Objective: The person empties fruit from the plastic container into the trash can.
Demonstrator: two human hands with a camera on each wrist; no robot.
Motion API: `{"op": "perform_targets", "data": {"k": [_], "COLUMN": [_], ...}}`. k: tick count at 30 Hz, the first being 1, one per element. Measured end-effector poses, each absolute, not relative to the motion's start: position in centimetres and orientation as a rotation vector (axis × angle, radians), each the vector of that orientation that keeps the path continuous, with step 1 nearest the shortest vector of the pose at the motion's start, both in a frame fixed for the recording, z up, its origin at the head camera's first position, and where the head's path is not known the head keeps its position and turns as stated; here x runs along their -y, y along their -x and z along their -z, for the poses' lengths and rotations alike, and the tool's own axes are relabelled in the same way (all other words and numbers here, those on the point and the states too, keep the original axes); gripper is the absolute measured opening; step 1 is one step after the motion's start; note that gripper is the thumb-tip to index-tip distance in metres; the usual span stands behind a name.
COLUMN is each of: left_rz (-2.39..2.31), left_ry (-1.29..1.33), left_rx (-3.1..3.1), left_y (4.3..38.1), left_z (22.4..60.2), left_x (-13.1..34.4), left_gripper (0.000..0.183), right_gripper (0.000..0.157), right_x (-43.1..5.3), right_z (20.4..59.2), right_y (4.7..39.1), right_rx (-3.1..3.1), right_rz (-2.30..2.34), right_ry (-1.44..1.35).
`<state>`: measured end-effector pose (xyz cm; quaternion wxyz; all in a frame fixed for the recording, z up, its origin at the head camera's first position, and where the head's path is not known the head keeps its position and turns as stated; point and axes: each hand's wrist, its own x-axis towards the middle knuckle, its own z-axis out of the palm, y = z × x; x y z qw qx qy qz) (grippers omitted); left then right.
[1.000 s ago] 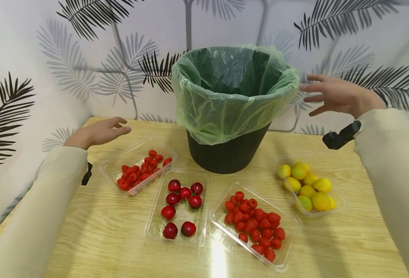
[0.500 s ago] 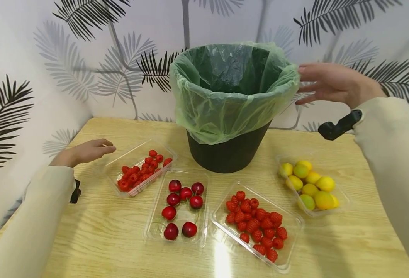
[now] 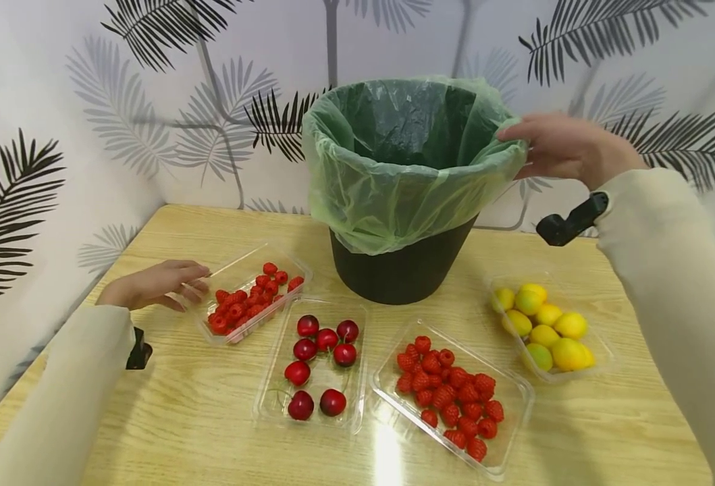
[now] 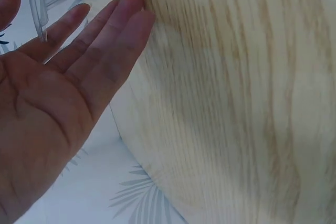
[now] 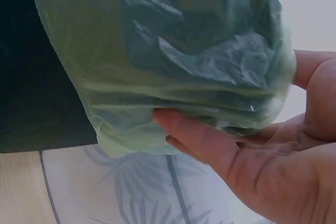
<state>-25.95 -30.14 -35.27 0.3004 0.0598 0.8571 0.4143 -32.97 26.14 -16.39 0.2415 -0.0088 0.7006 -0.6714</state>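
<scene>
1. At the right side of the black bin's (image 3: pixel 400 273) rim, the right hand (image 3: pixel 570 148) holds the green liner (image 3: pixel 387 202). Grip state: nearly closed, with the rim edge between fingers reaching over the top and digits outside below. How firmly it pinches cannot be told.

2. Change, right side: half a second ago the fingertips were just outside the rim; they now overlap it. Meaning (judged): the approach on this side is complete, and the work is now one of holding the lined rim.

3. At the left end of the rear raspberry tray (image 3: pixel 266 313), the left hand (image 3: pixel 156 280) is positioned beside the clear wall. Grip state: spread wide, fingers nearly straight, nothing clasped. The left wrist view shows a tray corner between thumb and fingers; actual contact cannot be confirmed.

4. Change, left side: a gap to the tray has closed. Meaning (judged): the hand is aligned with the tray, but a grip is not yet established.

5. Location of items: the bin stands upright at the back of the table (image 3: pixel 211 418); the rear raspberry tray lies in front of it, toward the left. The cherry tray (image 3: pixel 317 378), front raspberry tray (image 3: pixel 512 398) and lemon tray (image 3: pixel 600 354) are untouched.
</scene>
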Motion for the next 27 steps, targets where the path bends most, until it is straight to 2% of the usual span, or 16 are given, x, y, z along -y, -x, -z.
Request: {"op": "perform_targets", "data": {"k": [9,15,27], "left_rz": [-1.188,-1.211,-1.297], "left_ry": [-0.136,-0.104,-0.137], "left_rx": [-2.192,-2.14,-2.086], "left_y": [25.4,25.3,25.0], "left_z": [35.9,36.2,36.5], "left_x": [29.6,29.7,30.1], "left_gripper": [0.056,0.053,0.051], "right_gripper": [0.015,0.005,0.007], "right_x": [-25.6,-25.6,-25.4], "right_z": [17.1,17.1,17.1], "right_y": [32.9,32.9,32.9], "right_rx": [-2.023,-2.001,-2.041], "right_rz": [1.747,1.786,1.77], "right_ry": [-0.026,-0.04,-0.044]}}
